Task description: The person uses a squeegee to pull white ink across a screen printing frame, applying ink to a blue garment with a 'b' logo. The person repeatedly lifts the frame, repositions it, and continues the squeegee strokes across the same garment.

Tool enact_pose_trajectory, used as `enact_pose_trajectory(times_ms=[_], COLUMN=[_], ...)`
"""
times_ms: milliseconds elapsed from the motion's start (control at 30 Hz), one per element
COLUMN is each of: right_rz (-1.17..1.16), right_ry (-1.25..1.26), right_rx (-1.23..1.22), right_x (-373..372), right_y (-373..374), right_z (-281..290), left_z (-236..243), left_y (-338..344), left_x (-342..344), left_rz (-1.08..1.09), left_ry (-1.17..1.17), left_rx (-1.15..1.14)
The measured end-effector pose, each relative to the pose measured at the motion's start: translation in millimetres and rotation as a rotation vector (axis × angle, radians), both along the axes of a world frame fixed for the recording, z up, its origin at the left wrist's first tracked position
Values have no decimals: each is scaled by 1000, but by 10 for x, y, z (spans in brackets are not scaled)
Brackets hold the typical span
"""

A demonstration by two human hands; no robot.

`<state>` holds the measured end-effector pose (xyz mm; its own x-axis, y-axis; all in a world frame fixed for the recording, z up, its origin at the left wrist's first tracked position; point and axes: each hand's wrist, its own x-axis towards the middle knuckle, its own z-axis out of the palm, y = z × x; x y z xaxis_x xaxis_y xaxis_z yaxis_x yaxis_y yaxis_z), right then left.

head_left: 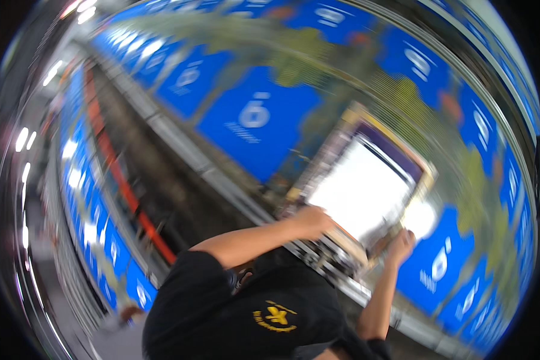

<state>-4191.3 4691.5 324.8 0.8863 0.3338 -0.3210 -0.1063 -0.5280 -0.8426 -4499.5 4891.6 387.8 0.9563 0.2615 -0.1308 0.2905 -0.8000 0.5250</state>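
Just beyond both hands (311, 223) lies a rectangular, white-centred frame (360, 187).

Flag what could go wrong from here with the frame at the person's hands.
Scuffing: the rectangular frame is over a surface with blue printed panels, so dragging it might mark them.
Skewing: the left hand and right hand are both toward its near end, so it could twist.
Missed flaws: its middle looks washed-out white, perhaps hiding marks.
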Motion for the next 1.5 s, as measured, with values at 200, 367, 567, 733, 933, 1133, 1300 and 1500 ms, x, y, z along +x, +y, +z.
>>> enact_pose_trajectory(times_ms=[200,367,567,733,933,1133,1300,1500], right_rz=[-87,-171,-161,95,783,739,826,794], right_ry=[-141,-40,-50,-820,-666,-798,-715,-766], right_rx=[-21,-71,-150,-224,-237,-400,-343,-240], right_x=[-181,-210,-246,43,769,197,-748,-1512], right_y=[163,317,298,678,1920,1613,663,-60], right_z=[-54,130,108,299,735,535,468,447], left_z=[345,290,136,59,103,7,-64,-81], left_y=[843,1590,2058,2078,2037,1616,669,-105], left_x=[696,1628,2302,2363,2391,1900,813,-88], left_rz=[-53,-68,-105,-79,-38,26,79,109], left_ry=[-41,11,138,285,285,191,312,97], left_rx=[43,76,90,173,221,159,96,80])
